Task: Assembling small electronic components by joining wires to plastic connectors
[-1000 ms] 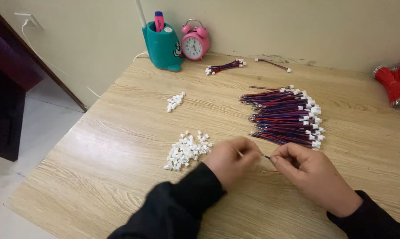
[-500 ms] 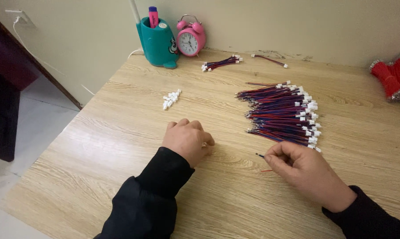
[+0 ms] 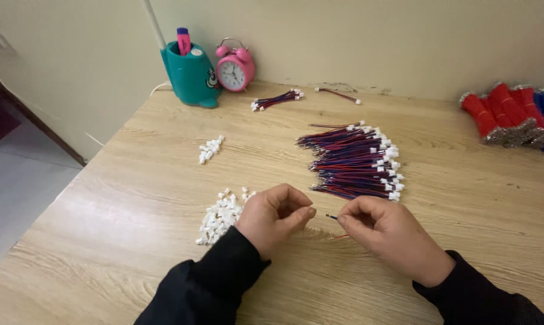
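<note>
Table (image 3: 133, 180) is carrying everything, and taking its heap of red-and-blue leads (image 3: 353, 162) as landmark, 2 piles of white connectors (image 3: 221, 213) are lying left of it while the teal holder (image 3: 190, 75), holding 1 pink marker (image 3: 183, 41), is standing far behind-left beside a pink clock (image 3: 236, 68). Just in front of the heap, the right hand (image 3: 386, 238) is pinching 1 thin wire (image 3: 332, 216) narrowly, and the left hand (image 3: 275, 216) is closing fingertips on something too small to tell. The wire tip is likely slipping or bending if pushed askew.

On the table (image 3: 133, 241), connectors (image 3: 219, 215) lie left of both hands, wire bundle (image 3: 356, 161) behind them.
</note>
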